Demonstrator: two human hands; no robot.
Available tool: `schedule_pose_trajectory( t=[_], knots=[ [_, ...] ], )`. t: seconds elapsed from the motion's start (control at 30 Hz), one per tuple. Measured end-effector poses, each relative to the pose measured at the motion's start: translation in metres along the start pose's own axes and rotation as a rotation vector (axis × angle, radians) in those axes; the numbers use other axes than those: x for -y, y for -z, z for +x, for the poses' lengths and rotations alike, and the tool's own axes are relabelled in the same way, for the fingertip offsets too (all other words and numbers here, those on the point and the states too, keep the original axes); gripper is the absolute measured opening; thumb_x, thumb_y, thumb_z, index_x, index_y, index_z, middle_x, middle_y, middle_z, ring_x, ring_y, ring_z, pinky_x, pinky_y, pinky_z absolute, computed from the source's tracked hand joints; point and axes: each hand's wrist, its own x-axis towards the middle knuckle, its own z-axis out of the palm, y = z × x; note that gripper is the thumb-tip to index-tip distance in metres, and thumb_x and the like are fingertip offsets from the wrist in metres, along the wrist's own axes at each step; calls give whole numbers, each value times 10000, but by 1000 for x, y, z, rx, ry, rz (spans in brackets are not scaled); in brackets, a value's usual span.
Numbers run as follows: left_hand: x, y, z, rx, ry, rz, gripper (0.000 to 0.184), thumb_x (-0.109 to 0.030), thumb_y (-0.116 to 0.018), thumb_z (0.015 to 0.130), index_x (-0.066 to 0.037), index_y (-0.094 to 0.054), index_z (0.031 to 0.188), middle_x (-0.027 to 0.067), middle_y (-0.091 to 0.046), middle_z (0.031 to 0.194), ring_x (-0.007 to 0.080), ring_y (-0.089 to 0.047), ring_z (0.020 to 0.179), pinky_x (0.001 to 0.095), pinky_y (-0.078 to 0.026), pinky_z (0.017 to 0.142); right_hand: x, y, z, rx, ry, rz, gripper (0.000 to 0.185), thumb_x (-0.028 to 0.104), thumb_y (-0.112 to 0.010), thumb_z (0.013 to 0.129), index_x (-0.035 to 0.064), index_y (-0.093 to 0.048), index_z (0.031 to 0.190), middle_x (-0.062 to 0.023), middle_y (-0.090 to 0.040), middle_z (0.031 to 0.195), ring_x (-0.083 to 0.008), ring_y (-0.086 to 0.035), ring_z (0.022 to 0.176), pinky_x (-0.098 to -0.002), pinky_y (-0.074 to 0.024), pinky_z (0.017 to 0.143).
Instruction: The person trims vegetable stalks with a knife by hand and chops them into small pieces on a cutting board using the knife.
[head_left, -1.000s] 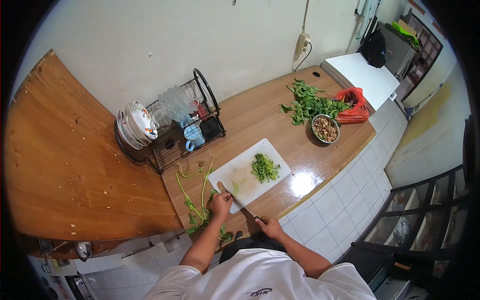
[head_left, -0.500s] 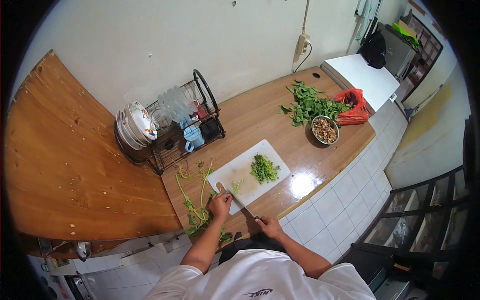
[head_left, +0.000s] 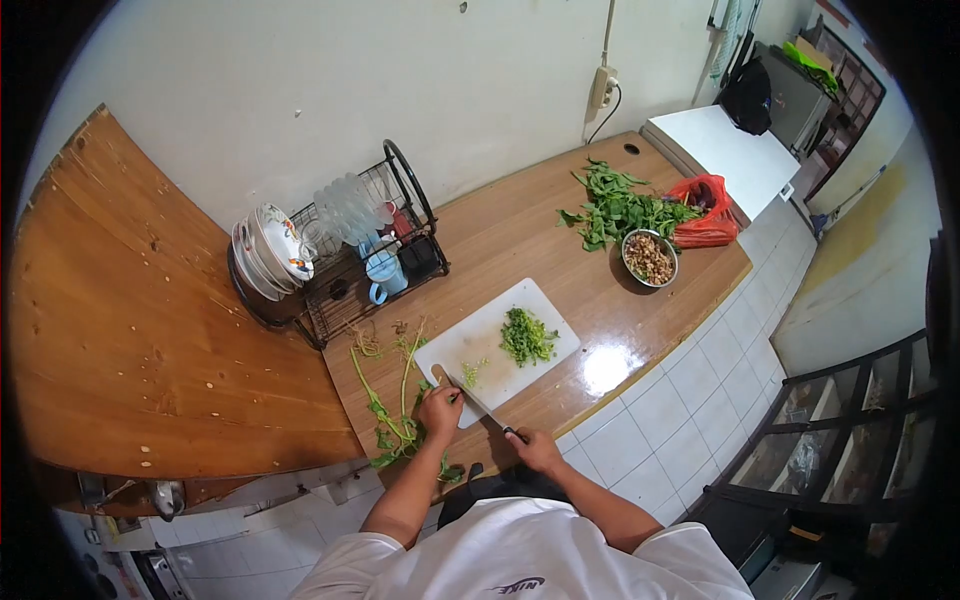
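My right hand [head_left: 539,451] is closed on the black handle of a knife [head_left: 484,407], whose blade lies across the lower left part of a white cutting board [head_left: 545,369]. At the board's left corner my left hand [head_left: 440,410] is closed beside the blade, on a small bit of green stem mostly hidden by the fingers. Small pale chopped pieces [head_left: 474,372] lie just past the blade. A pile of chopped greens [head_left: 528,337] sits farther right on the board. Left of the board are long green stalks with leaves [head_left: 385,409] and roots.
A dish rack [head_left: 340,295] with plates, glasses and a blue mug stands behind the board on the wooden table [head_left: 500,225]. Toward the right end are leafy greens [head_left: 615,205], a metal bowl of brown pieces [head_left: 650,259] and a red plastic bag [head_left: 708,232].
My right hand and the knife handle have shifted very slightly up and left. My left hand stays at the board's corner, nearly still.
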Motion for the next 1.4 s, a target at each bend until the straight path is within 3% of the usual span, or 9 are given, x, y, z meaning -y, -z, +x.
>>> schedule_pose_trajectory(
  t=[0.17, 0.5, 0.57, 0.7, 0.77, 0.93, 1.0, 1.3, 1.4],
  knots=[
    [-2, 2, -1, 0, 12, 49, 118, -221, -796, 735, -169, -782, 840, 31, -719, 915, 287, -649, 933, 414, -539, 789, 23, 12, 3, 39, -50, -30, 512, 504, -565, 963, 18, -705, 1036, -263, -693, 928, -435, -673, 898, -474, -520, 802],
    [6, -5, 2, 34, 39, 54, 131, -240, -815, 727, -181, -789, 841, 41, -724, 908, 284, -651, 936, 413, -531, 802, 4, 5, 16, 50, -15, -33, 522, 535, -568, 952, 45, -715, 1058, -253, -698, 926, -425, -677, 893, -467, -524, 794],
    [4, -2, 1, 18, -15, -5, 122, -249, -818, 738, -195, -794, 845, 34, -721, 884, 281, -654, 930, 413, -532, 797, 0, 3, 27, -83, 5, 20, 531, 539, -568, 950, 41, -716, 1061, -251, -699, 931, -418, -680, 895, -467, -525, 797],
    [0, -1, 2, 23, 32, -48, 115, -257, -817, 747, -202, -797, 846, 30, -716, 865, 278, -655, 938, 412, -536, 789, 0, 16, 32, -102, 43, 29, 514, 529, -581, 948, 44, -719, 1046, -251, -699, 929, -410, -684, 886, -469, -524, 787],
    [-4, 2, 1, 15, 73, -24, 115, -253, -821, 739, -195, -794, 836, 27, -712, 859, 278, -653, 954, 416, -536, 789, 5, 23, 18, -8, 22, 39, 505, 520, -587, 950, 41, -721, 1036, -244, -701, 909, -399, -690, 874, -460, -530, 771],
    [3, -2, 3, 42, 87, 6, 122, -238, -828, 718, -188, -791, 824, 39, -727, 884, 275, -657, 931, 413, -530, 798, -18, 0, 6, -10, 98, -33, 490, 503, -589, 957, 31, -715, 997, -216, -698, 813, -388, -688, 776, -447, -532, 713],
    [2, 0, 4, 73, 99, 50, 133, -231, -830, 708, -194, -794, 831, 41, -742, 910, 269, -660, 931, 409, -526, 804, -14, -5, 5, 24, 0, 21, 488, 499, -588, 959, 28, -709, 996, -208, -700, 808, -389, -686, 769, -446, -532, 709],
    [-10, 2, 14, 70, 6, 125, 106, -241, -804, 717, -195, -792, 811, 1, -746, 884, 239, -635, 926, 406, -439, 847, -14, -12, 11, -95, 77, 41, 486, 501, -583, 961, 35, -710, 1010, -216, -692, 828, -364, -695, 813, -432, -531, 729],
    [-9, -7, 19, 41, -12, 114, 96, -241, -801, 721, -200, -791, 807, -18, -747, 891, 221, -614, 944, 404, -394, 898, -20, -5, 5, -18, -13, 75, 488, 506, -582, 960, 38, -711, 1013, -226, -693, 842, -389, -689, 823, -448, -526, 743]
  ],
)
